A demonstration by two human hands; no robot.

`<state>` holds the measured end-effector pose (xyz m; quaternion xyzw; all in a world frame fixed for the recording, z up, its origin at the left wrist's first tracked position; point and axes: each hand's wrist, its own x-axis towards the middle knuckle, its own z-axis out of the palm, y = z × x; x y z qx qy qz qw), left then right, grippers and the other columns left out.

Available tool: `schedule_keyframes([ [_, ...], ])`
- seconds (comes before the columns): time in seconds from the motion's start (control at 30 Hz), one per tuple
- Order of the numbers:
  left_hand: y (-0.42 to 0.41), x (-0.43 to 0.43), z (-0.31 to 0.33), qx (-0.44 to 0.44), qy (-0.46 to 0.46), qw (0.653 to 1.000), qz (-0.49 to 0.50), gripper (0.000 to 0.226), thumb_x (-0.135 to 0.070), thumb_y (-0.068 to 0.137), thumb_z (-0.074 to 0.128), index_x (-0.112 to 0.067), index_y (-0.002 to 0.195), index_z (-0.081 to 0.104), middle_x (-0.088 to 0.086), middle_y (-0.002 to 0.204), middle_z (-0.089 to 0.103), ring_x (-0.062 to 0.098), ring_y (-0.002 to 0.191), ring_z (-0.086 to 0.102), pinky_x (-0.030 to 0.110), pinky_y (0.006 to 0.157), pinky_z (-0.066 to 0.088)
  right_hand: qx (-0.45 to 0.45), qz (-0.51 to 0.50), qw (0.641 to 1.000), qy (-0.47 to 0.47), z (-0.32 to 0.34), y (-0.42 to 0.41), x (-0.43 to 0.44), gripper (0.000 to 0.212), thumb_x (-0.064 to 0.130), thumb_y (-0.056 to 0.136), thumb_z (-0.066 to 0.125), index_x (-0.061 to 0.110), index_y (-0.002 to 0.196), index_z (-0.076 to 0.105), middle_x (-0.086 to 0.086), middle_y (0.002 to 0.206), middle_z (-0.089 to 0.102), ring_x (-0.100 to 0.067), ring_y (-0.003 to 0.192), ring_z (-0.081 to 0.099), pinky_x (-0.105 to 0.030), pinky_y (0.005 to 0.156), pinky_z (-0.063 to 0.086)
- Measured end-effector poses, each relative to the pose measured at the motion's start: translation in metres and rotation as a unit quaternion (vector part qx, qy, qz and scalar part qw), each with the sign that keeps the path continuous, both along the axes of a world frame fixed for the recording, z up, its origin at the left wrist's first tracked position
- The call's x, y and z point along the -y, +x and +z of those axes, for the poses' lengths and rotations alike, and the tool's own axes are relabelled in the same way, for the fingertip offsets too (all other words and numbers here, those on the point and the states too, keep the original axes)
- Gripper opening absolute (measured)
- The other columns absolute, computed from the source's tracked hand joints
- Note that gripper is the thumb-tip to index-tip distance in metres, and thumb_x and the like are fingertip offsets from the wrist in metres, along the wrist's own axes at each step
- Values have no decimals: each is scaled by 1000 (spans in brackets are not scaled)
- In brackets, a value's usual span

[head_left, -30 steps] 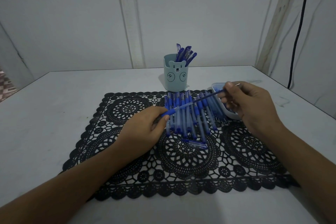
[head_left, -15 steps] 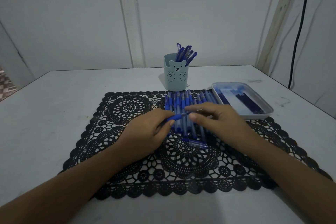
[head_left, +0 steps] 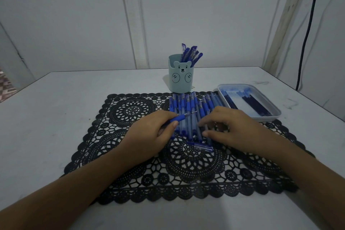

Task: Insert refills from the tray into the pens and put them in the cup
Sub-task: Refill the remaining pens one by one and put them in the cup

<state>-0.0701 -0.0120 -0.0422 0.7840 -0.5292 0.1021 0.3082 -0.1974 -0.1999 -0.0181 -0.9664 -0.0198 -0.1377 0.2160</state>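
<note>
White tabletop (head_left: 56, 108). Gripping just-refilled pen (head_left: 183, 117) with left hand (head_left: 149, 136); right hand (head_left: 233, 129) freed, loose-fingered over pen row (head_left: 188, 104). Cap next, probably.

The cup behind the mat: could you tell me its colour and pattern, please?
The cup is pale teal with a bear face; head view shows it best.

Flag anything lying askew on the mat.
One short blue piece lies crosswise on the mat in front of the pen row, whose pens all point toward the cup. Nothing else stands out.
</note>
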Motion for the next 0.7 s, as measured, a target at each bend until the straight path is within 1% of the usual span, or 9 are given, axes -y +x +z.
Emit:
schedule_keyframes([
  [0.1, 0, 0, 0, 7, 2, 1000, -2, 39, -43, 89, 35, -22, 110, 59, -12, 88, 60, 3, 81, 50, 16, 68, 42, 15, 8, 1000, -20, -6, 4, -6, 24, 34, 82, 64, 39, 105, 64, 19, 85, 46, 5, 76, 46, -8, 66, 32],
  [0.23, 0, 0, 0, 13, 3, 1000, -3, 44, -46, 87, 32, -21, 110, 59, -12, 88, 59, 4, 82, 50, 17, 69, 43, 14, 26, 999, -30, -11, 8, -13, 17, 28, 81, 67, 31, 98, 69, 15, 84, 47, 0, 77, 47, -15, 68, 37],
  [0.3, 0, 0, 0, 10, 6, 1000, 0, 42, -45, 88, 33, -21, 111, 59, -12, 89, 60, 3, 82, 50, 16, 70, 42, 12, 26, 999, -22, -10, 8, -16, 11, 24, 82, 66, 25, 93, 70, 16, 82, 49, 2, 75, 48, -12, 69, 36],
  [0.37, 0, 1, 0, 6, 9, 1000, 4, 39, -43, 89, 36, -22, 112, 58, -12, 90, 60, 3, 83, 50, 15, 70, 42, 30, 1, 999, 41, -8, 7, -16, 6, 21, 83, 64, 26, 86, 68, 16, 79, 57, 2, 70, 53, -7, 65, 38],
  [0.4, 0, 1, 0, 5, 11, 1000, 5, 37, -42, 89, 37, -22, 112, 58, -12, 90, 60, 3, 83, 50, 15, 70, 41, 41, -22, 993, 104, -6, 6, -16, 7, 21, 83, 64, 27, 83, 66, 15, 75, 61, 2, 67, 55, -7, 62, 41],
  [0.47, -1, 0, 0, -2, 13, 1000, 6, 35, -39, 89, 39, -22, 112, 58, -12, 90, 60, 3, 82, 50, 16, 70, 42, 81, -56, 965, 243, -2, 5, -15, 9, 19, 83, 64, 26, 79, 65, 12, 67, 64, 4, 60, 56, -8, 57, 43],
  [0.5, -1, 0, 0, -4, 14, 1000, 6, 34, -38, 89, 39, -23, 112, 58, -12, 90, 60, 3, 82, 50, 17, 70, 42, 107, -65, 950, 286, -1, 5, -15, 10, 17, 82, 64, 26, 78, 66, 14, 64, 65, 4, 58, 56, -8, 55, 43],
  [0.6, -1, 1, 0, -5, 15, 1000, 9, 34, -39, 89, 38, -23, 112, 58, -12, 90, 60, 3, 80, 51, 19, 71, 44, 151, -71, 929, 330, 2, 5, -16, 13, 14, 81, 65, 26, 77, 66, 14, 62, 65, 4, 60, 58, -6, 56, 43],
  [0.7, 0, 1, 0, -1, 13, 1000, 5, 34, -38, 89, 39, -23, 112, 58, -13, 89, 59, 3, 80, 51, 16, 69, 42, 149, -58, 929, 332, 1, 6, -18, 12, 14, 81, 65, 26, 78, 67, 15, 63, 64, 3, 60, 56, -8, 57, 44],
])
